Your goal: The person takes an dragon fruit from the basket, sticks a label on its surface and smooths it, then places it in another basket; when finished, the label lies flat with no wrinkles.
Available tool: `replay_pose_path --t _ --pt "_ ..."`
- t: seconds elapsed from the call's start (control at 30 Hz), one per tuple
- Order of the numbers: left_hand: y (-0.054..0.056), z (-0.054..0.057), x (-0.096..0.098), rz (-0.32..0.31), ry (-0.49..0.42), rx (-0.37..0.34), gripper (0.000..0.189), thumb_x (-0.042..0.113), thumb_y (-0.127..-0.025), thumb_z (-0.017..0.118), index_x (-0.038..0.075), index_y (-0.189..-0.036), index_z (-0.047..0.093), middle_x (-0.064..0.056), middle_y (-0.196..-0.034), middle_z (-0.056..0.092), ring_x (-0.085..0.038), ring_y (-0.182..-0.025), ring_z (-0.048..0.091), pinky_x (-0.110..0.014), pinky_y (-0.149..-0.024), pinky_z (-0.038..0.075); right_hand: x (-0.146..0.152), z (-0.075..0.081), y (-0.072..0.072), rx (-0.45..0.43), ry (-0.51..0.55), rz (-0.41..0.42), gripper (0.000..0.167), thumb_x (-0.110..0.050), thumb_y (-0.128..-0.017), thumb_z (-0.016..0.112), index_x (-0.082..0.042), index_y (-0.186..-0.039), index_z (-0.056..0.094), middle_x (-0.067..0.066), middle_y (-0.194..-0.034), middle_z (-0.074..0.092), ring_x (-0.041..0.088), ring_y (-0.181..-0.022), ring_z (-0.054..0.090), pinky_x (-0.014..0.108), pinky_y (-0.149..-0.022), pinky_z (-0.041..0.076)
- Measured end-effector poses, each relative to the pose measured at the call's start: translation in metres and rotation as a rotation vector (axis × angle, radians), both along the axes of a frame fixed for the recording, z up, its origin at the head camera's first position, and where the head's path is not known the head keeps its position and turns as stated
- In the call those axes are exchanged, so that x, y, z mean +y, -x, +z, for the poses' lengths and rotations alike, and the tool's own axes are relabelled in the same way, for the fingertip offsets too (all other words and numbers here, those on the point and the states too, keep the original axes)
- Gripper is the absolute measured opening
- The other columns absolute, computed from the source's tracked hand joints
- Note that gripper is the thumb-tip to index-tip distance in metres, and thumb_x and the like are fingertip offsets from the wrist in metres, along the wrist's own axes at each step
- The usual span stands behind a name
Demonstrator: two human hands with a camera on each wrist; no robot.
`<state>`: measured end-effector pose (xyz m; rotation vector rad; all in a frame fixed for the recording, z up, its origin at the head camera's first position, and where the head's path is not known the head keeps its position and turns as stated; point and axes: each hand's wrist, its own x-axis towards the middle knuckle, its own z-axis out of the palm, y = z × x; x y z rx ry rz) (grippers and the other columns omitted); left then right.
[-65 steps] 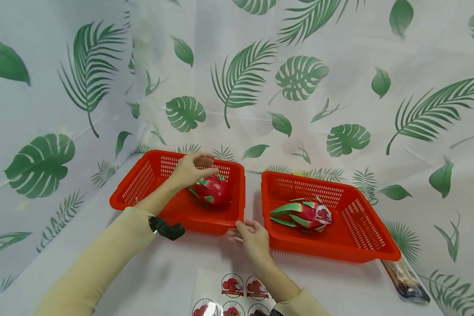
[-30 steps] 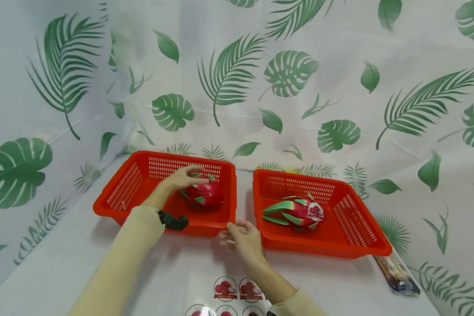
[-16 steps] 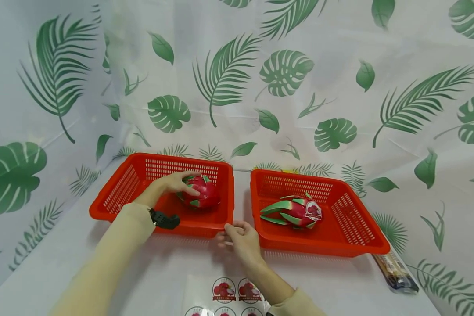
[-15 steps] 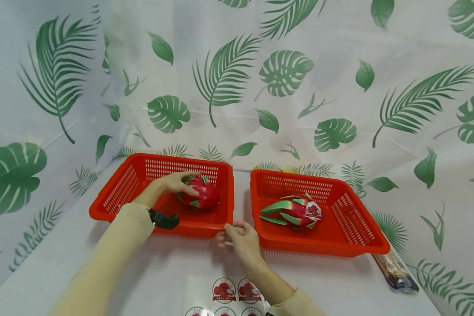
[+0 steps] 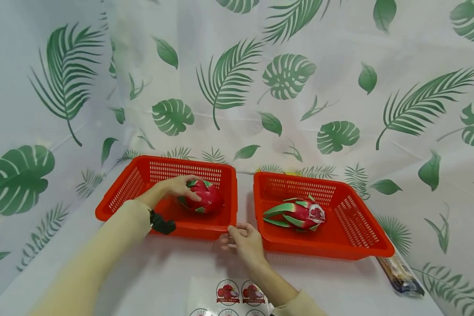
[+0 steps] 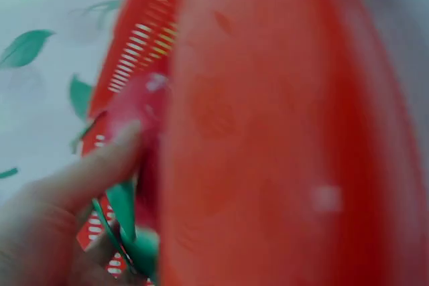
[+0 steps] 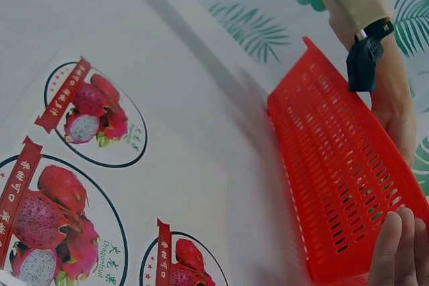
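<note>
In the head view my left hand (image 5: pixel 177 186) reaches into the left red basket (image 5: pixel 166 226) and grips a dragon fruit (image 5: pixel 209 199) by its leafy end. The left wrist view shows the thumb (image 6: pixel 107 165) pressed along the fruit's skin beside green scales; the basket wall hides the rest. My right hand (image 5: pixel 246 245) is at that basket's near right corner, thumb tip on the rim and fingers bent below it. In the right wrist view its fingers (image 7: pixel 395 246) lie against the slotted wall. A second dragon fruit (image 5: pixel 298 214) with a round label lies in the right red basket (image 5: pixel 320 249).
A sheet of round dragon-fruit stickers (image 5: pixel 205 292) lies on the white table (image 5: pixel 154 272) in front of the baskets. A clear-wrapped brown packet (image 5: pixel 400 274) sits by the right basket's near right corner. Leaf-printed cloth (image 5: pixel 237 140) hangs behind.
My left hand has come down from above the dragon fruit onto it, its thumb now against the skin. The right hand has stayed at the basket corner. The head view has shifted slightly.
</note>
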<state>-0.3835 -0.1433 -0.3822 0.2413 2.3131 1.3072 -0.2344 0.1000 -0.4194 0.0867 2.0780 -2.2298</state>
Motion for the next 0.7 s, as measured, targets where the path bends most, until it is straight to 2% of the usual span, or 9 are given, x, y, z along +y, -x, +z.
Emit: replay_pose_path --t 0.17,0.27,0.4,0.7 --pt "-0.001 -0.0037 -0.0029 0.017 -0.066 -0.099 0.075 0.018 -0.077 0.077 0.019 -0.142 0.04 -0.016 -0.14 0.035 -0.04 -0.123 0.035 -0.052 -0.083 0.049 0.0026 -0.0019 -0.0018 -0.009 -0.01 0.003 0.031 -0.018 -0.094 0.059 0.004 -0.112 0.048 0.023 -0.095 0.067 0.028 -0.077 0.068 0.035 -0.069 0.055" --pt "-0.0014 -0.0077 -0.0057 0.028 -0.128 -0.122 0.074 0.018 -0.078 0.077 0.018 -0.142 0.04 -0.016 -0.14 0.034 -0.04 -0.123 0.035 -0.052 -0.08 0.051 0.0029 -0.0022 -0.0027 -0.014 0.003 0.002 0.03 -0.018 -0.094 0.059 0.004 -0.112 0.047 0.022 -0.094 0.067 0.027 -0.076 0.068 0.035 -0.068 0.055" --pt "-0.0018 -0.0092 -0.0055 0.045 -0.16 -0.108 0.074 0.02 -0.077 0.079 0.017 -0.141 0.042 -0.017 -0.138 0.037 -0.04 -0.121 0.037 -0.052 -0.077 0.052 0.0026 -0.0011 -0.0024 -0.011 0.013 0.002 0.03 -0.017 -0.094 0.059 0.003 -0.111 0.047 0.023 -0.094 0.067 0.027 -0.075 0.068 0.035 -0.067 0.056" --pt "-0.0052 -0.0036 -0.0034 0.029 -0.117 -0.017 0.066 0.021 -0.08 0.076 0.015 -0.138 0.045 -0.018 -0.136 0.039 -0.038 -0.118 0.041 -0.05 -0.078 0.052 0.0021 0.0017 -0.0009 -0.011 0.014 0.011 0.032 -0.02 -0.094 0.059 0.003 -0.114 0.046 0.02 -0.094 0.068 0.03 -0.079 0.068 0.035 -0.068 0.056"
